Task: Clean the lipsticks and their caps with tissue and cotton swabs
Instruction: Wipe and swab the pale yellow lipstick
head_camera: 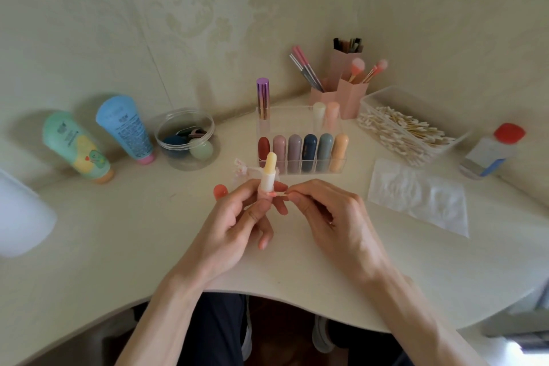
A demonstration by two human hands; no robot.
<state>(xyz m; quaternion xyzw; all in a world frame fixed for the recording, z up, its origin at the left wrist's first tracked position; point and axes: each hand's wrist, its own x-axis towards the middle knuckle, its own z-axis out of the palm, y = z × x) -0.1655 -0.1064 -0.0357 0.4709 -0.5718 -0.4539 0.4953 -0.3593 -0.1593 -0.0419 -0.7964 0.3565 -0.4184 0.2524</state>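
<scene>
Left hand (237, 218): fingers (248, 191) curled round the base of an uncapped lipstick (269, 168), held upright above the table (142, 246); right hand (329, 217): fingertips pinched a cotton swab (277, 194), its tip against the lipstick's lower tube; a coral cap (220, 191) sat on the table just left of the left hand; behind, a clear organiser (285, 122) held six capped lipsticks (309, 148); a tissue (416, 199) lay to the right, near a box of swabs (367, 104).
</scene>
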